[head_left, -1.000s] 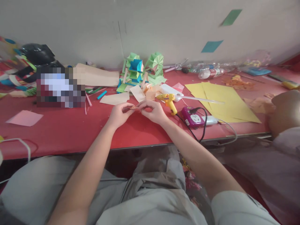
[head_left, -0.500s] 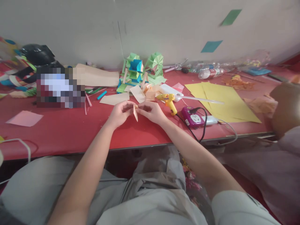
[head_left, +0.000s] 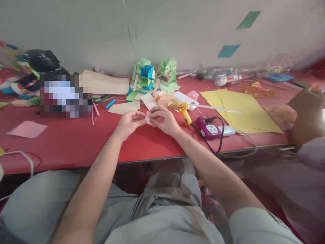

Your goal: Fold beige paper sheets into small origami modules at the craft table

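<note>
A small folded piece of cream paper is pinched between my two hands above the red table. My left hand grips its left side with thumb and fingers. From the right, my right hand closes thumb and fingertips on it, hiding part of it. Just beyond my hands lie cream paper sheets and a peach folded paper piece. Farther back stand green folded-paper wheels and a blue one.
Right of my hands are a yellow glue gun with a clear glue stick, a purple power strip with cables, and yellow paper sheets. Plastic bottles lie by the wall. At left lies a pink paper square. Another person sits at the right.
The folded paper has turned from edge-on and upright to showing more of its face. My right hand's fingers have shifted up and over it; my left hand stays nearly in place.
</note>
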Demonstrator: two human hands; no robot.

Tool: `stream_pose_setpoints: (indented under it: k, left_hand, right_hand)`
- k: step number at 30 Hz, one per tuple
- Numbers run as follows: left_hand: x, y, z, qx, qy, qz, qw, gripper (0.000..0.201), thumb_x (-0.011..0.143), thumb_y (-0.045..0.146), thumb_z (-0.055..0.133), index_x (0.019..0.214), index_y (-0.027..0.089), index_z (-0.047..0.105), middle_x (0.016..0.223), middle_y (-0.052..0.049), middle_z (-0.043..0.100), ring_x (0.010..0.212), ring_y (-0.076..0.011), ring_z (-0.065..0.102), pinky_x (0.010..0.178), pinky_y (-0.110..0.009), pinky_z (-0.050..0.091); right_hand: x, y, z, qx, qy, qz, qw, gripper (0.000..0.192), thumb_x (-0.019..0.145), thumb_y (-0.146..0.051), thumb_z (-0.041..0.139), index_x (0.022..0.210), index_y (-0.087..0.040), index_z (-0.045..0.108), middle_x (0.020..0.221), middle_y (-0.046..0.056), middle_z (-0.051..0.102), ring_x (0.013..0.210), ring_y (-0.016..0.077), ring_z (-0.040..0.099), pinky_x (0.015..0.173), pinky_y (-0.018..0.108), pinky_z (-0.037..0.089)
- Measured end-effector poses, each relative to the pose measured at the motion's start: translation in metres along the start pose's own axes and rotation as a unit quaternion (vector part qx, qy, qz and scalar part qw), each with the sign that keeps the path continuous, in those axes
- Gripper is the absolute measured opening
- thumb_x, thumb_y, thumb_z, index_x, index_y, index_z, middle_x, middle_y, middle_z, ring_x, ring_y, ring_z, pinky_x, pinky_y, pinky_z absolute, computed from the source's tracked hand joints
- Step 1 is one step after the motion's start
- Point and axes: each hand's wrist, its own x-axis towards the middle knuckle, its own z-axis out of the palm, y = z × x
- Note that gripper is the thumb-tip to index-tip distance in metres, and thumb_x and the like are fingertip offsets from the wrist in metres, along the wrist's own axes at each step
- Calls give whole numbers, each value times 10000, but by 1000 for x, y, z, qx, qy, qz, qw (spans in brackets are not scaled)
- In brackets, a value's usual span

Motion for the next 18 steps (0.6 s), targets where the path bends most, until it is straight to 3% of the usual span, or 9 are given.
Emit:
stream_pose_setpoints:
  k: [5, 11, 15, 18]
  left_hand:
    - [1, 3, 1, -1, 2, -3, 1000, 398, 610, 300, 905, 919, 164, 693, 1010, -92, 748, 1009, -259, 694, 932, -419, 550]
    - [-1, 5, 2, -7, -4, -36, 999, 652, 601, 222, 850, 1208, 206, 612, 1039, -67, 708, 931, -238, 695, 769, -375, 592]
    - [0, 2, 2, 0, 10, -38, 999, 444, 634, 310, 858, 1018, 158, 697, 1009, -86, 709, 931, -248, 694, 830, -423, 598]
    - [1, -1, 2, -28, 33, -33, 999, 433, 605, 331, 884, 950, 147, 697, 957, -73, 711, 893, -241, 704, 872, -453, 594]
  right_hand:
    - [0, -4, -1, 38, -11, 24, 999, 134, 868, -311, 689, 903, -190, 733, 1122, 95, 663, 990, 182, 678, 842, 314, 595]
    - [-2, -9, 2, 161, -69, 86, 981, 273, 857, -387, 720, 1044, -189, 720, 1160, 101, 662, 992, 196, 705, 872, 347, 613]
    - [-1, -9, 3, 156, -67, 78, 982, 269, 854, -405, 722, 1024, -197, 712, 1132, 96, 666, 1002, 194, 691, 863, 341, 603]
    - [0, -9, 2, 96, -39, 73, 992, 264, 847, -416, 724, 992, -197, 702, 1073, 90, 668, 941, 184, 672, 780, 314, 577]
